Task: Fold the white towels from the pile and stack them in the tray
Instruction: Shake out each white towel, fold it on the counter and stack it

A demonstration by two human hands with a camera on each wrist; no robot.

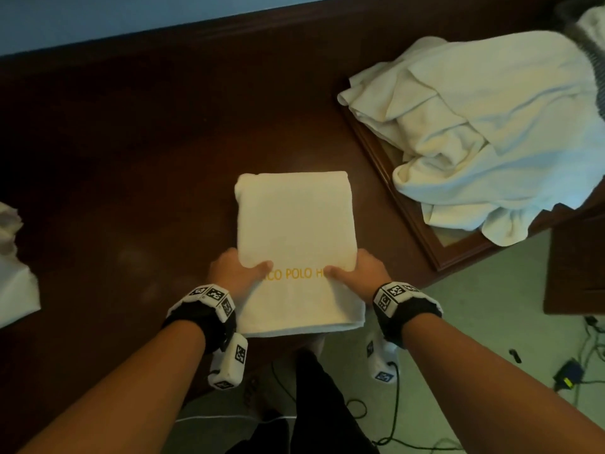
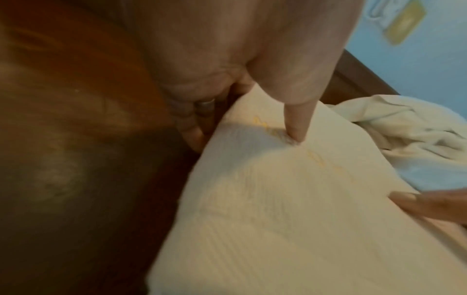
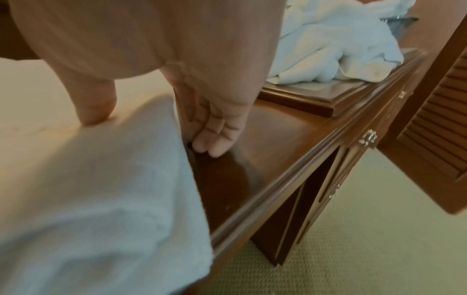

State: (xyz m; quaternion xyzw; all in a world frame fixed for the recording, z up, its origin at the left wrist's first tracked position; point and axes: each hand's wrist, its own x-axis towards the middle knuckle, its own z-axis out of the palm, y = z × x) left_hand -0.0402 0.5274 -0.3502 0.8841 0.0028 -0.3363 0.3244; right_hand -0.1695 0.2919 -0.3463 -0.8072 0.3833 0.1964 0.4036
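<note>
A folded white towel [image 1: 294, 224] with yellow lettering lies on the dark wooden table [image 1: 131, 191], its near end hanging over the front edge. My left hand [image 1: 242, 267] grips its left side, thumb on top and fingers tucked under the edge. My right hand [image 1: 357, 271] grips the right side the same way. The left wrist view shows the left thumb [image 2: 295, 119] pressing on the towel [image 2: 278, 209]. In the right wrist view the fingers [image 3: 209, 143] lie beside the towel [image 3: 101, 179]. The pile of white towels [image 1: 491, 126] fills the wooden tray [image 1: 419, 224] at right.
Another white cloth [image 1: 13, 257] lies at the table's left edge. A raised wooden back rail [image 1: 229, 31] runs behind the table. Cables [image 1: 393, 404] lie on the carpet below. An open louvred cabinet door [image 3: 429, 129] stands right of the table front.
</note>
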